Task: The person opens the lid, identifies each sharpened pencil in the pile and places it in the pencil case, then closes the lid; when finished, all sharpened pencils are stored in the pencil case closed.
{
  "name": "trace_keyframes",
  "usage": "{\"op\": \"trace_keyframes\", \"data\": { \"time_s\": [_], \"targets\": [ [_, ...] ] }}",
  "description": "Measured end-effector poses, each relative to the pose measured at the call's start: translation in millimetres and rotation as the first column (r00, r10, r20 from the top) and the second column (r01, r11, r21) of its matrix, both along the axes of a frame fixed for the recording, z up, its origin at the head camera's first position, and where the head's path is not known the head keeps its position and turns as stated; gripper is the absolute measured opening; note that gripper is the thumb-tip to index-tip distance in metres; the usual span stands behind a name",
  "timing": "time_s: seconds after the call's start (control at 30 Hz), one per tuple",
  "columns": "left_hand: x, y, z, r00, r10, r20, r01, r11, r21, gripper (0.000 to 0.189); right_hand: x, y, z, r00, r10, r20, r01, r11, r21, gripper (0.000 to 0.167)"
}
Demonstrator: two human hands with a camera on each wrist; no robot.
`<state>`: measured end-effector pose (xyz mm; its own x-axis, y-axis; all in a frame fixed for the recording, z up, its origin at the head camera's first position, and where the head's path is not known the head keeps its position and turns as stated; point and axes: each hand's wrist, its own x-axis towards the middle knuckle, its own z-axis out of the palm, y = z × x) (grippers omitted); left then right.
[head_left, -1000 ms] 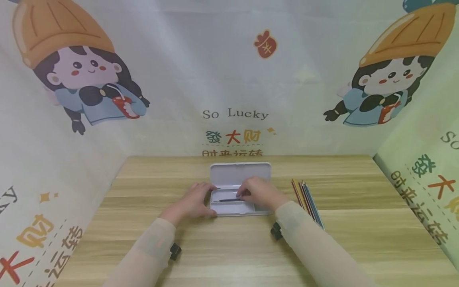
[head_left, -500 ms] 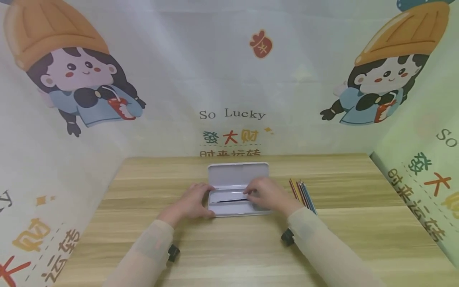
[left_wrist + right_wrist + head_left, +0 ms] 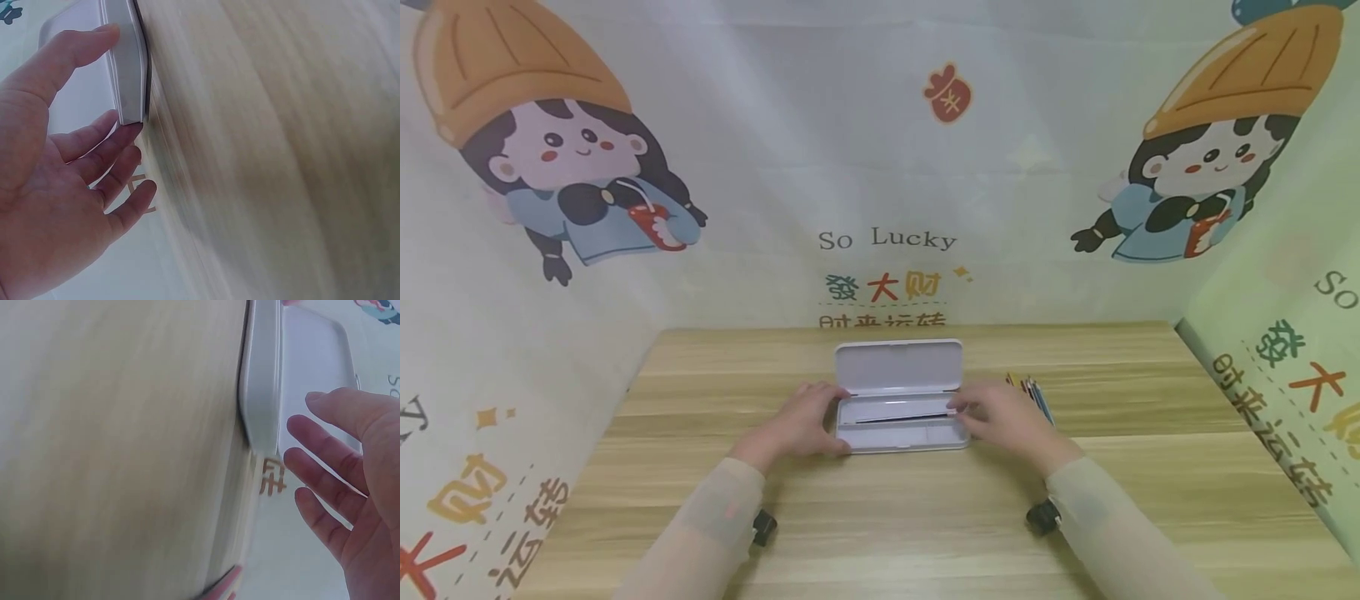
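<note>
A white pencil case (image 3: 898,367) lies with its lid raised on the wooden table. My left hand (image 3: 799,418) holds its left end, thumb on the front side and fingers at the far corner. A thin dark stick (image 3: 901,417), perhaps a pencil or brush, lies lengthwise inside, its right end near my right hand (image 3: 1002,418). In the right wrist view the thumb and fingers of that hand are spread slightly apart over the case's right end, with nothing visible between them.
Several colored pencils (image 3: 1036,395) lie on the table right of the case, partly hidden behind the right hand. A printed cloth (image 3: 760,183) stands behind and at both sides of the wooden table (image 3: 880,517). Each wrist wears a small black device.
My right hand has moved right along the dark stick to the case's right end, showing more of the stick. The left hand stays at the left end of the pencil case.
</note>
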<state>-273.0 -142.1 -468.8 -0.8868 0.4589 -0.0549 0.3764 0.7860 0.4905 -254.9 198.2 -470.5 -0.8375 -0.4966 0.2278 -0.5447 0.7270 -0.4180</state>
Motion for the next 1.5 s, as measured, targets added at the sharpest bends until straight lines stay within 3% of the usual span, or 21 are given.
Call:
{"op": "trace_keyframes", "data": {
  "time_s": [0.27,0.53,0.9,1.5],
  "targets": [
    [-0.4,0.2,0.1,1.000,-0.004,0.014,0.004,1.000,0.001,0.085,7.5,29,-7.3,0.997,-0.057,-0.053,0.055,0.998,-0.043,0.021],
    [-1.8,0.3,-0.8,1.000,-0.005,0.009,0.005,1.000,0.006,0.085,15.5,55,1.3,0.988,-0.156,0.014,0.157,0.987,-0.022,0.023],
    [-1.2,1.0,-1.4,1.000,-0.004,0.008,0.004,1.000,-0.001,0.084,22.2,82,6.3,0.947,-0.315,0.066,0.312,0.949,0.053,0.025],
    [-2.7,1.1,-3.6,1.000,0.001,0.015,-0.001,1.000,0.006,0.085,30.4,106,1.5,0.930,-0.356,0.089,0.346,0.932,0.112,0.030]
  ]
}}
